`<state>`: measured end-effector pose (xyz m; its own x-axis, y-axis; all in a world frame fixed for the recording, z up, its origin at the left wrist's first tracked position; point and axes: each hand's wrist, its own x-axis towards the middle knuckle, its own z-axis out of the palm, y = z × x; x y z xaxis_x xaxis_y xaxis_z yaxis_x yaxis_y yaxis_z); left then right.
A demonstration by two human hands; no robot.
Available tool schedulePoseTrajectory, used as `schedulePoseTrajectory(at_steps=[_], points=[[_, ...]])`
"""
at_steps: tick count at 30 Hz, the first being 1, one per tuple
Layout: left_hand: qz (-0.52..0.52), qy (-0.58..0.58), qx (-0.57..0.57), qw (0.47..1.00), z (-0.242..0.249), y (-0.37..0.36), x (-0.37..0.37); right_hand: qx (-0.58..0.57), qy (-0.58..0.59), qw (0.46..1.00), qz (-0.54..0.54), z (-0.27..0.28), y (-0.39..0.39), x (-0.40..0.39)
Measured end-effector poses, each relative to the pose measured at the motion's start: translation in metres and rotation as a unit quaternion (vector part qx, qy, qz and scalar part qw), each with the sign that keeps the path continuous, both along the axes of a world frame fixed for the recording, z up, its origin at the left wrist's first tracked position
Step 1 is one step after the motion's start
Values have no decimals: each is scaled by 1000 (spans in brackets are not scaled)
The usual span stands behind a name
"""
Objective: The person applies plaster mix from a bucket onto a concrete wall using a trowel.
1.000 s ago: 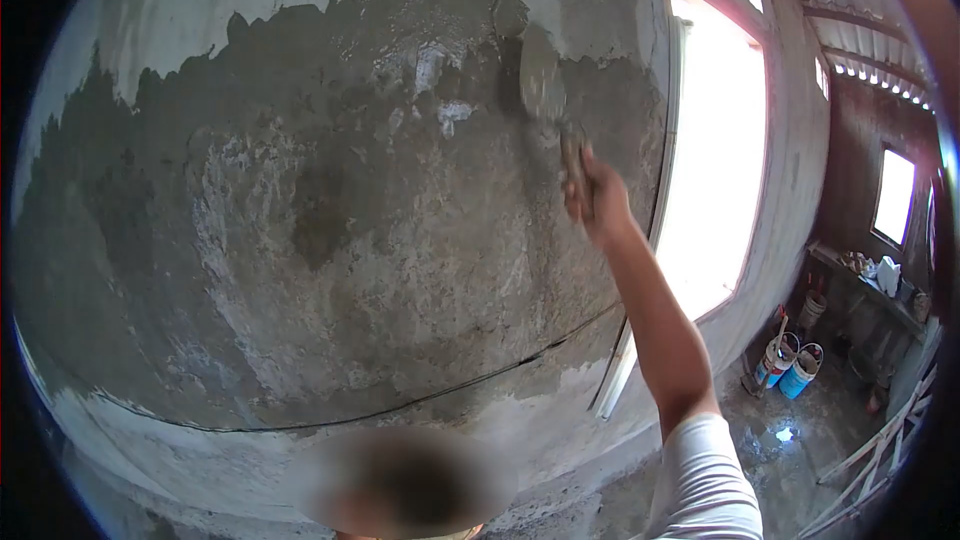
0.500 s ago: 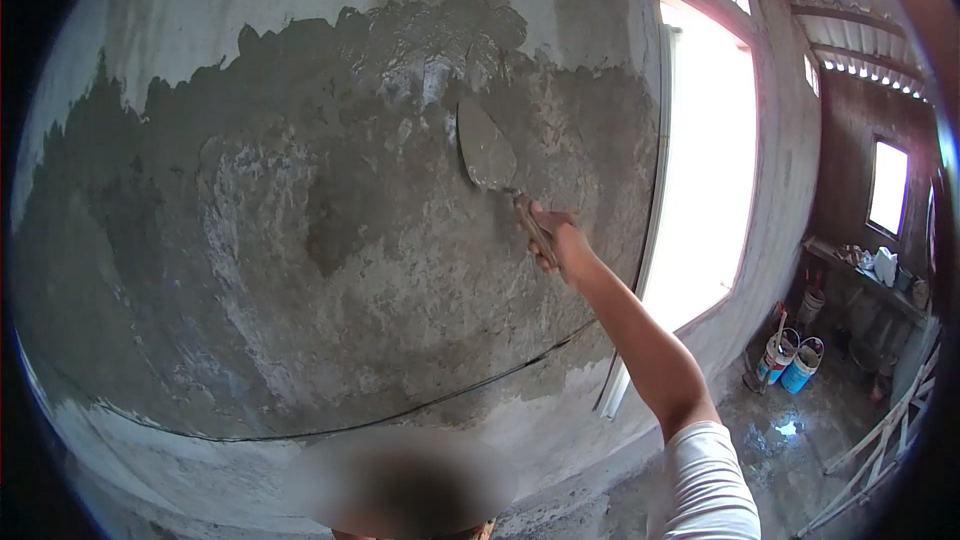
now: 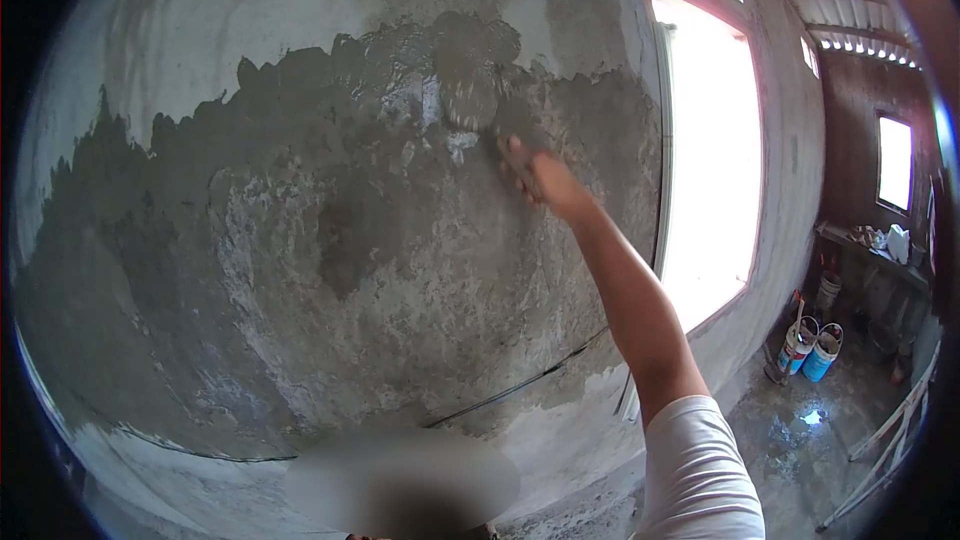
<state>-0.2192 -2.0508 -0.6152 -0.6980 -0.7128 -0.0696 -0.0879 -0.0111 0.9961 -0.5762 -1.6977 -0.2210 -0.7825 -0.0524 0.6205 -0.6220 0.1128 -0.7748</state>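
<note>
My right hand (image 3: 540, 178) is wrapped round the handle of a trowel (image 3: 468, 90), with the arm stretched up and forward. The blade lies against or very near the wall (image 3: 430, 250), over the upper band of wet mortar (image 3: 400, 45); its outline is smeared by motion and blends with the grey. Below the blade the surface is rough, with pale scraped patches and a darker damp spot. Above the mortar's ragged edge the wall is lighter and smoother. My left hand is out of view.
A bright window opening (image 3: 710, 150) is right of the work area. A black cable (image 3: 520, 386) runs low along the wall. Two buckets (image 3: 822, 352) stand on the wet floor at right, near a cluttered shelf (image 3: 880, 258) and a pale metal frame (image 3: 880, 455). A blurred oval covers the bottom middle.
My right hand and the trowel have moved up and slightly left along the wall, onto the wet mortar near its top edge. The view has shifted slightly.
</note>
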Motion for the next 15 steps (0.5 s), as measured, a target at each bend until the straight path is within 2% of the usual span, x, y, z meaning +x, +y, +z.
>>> schedulePoseTrajectory(at_steps=[3,5,6,7,9,10,13,15], points=[[-1,5,9,1000,0,4,-8,12,-55,998,13,-70,18,-10],[18,-51,-15,998,13,14,-7,-3,-82,996,15,-112,42,-3],[-9,-22,-9,1000,7,12,-8,-5,-82,996,14,-119,59,1],[-8,-20,-4,1000,4,13,-9,1,-80,997,15,-117,75,3],[-24,-12,13,1000,2,16,-12,-14,-86,995,-49,-110,96,9],[-23,-11,13,1000,2,22,-16,-41,-55,997,-41,-98,99,7],[1,12,-26,1000,-2,42,-28,-110,24,993,-19,-32,90,-2],[2,-4,-39,999,-8,52,-34,-83,44,996,-9,8,77,-11]])
